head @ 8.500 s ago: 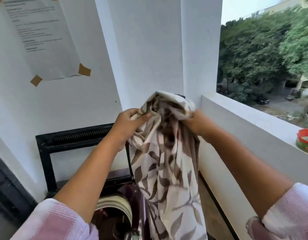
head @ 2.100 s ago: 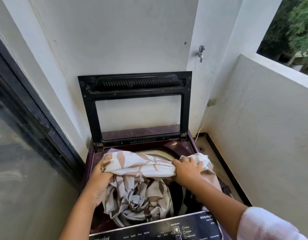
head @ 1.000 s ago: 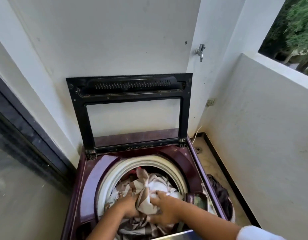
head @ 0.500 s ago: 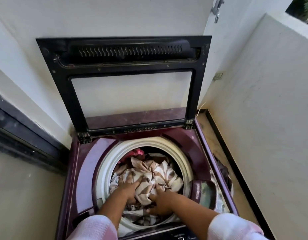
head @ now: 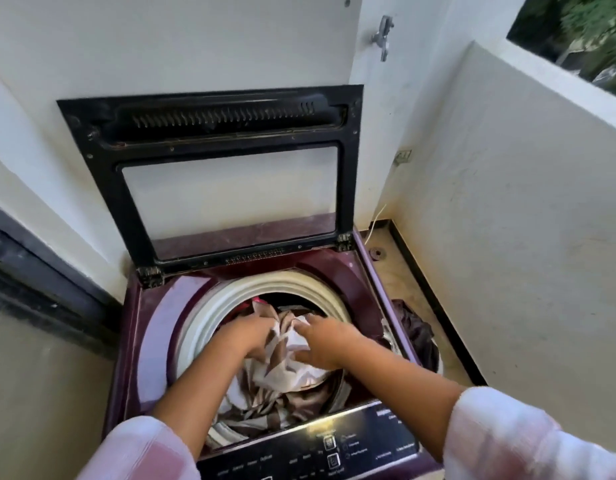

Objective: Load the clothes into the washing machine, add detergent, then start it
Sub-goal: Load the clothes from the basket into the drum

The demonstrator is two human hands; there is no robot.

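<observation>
- Loading: left hand [head: 246,336] and right hand [head: 325,344] push leafy cloth [head: 289,370] into the washing machine [head: 150,327].
- Right grip spread flat; left grip hidden, can't tell.
- Next, maybe: let go, get soap.

My left hand [head: 246,336] and right hand [head: 325,342] fill the middle of the drum mouth [head: 209,306], side by side on the leaf-print cloth [head: 286,372], which is heaped close up under the white rim. A dark gap is free at the far side of the mouth. The raised lid [head: 223,112] stands along the far edge and blocks that side. The control panel [head: 369,434] bars the near edge, under my forearms. On the left, a wall [head: 40,393] sits close beside the machine. On the right, a strip of floor [head: 400,282] lies open before the parapet wall [head: 524,237], partly taken up by a dark bundle of clothes [head: 414,330].
</observation>
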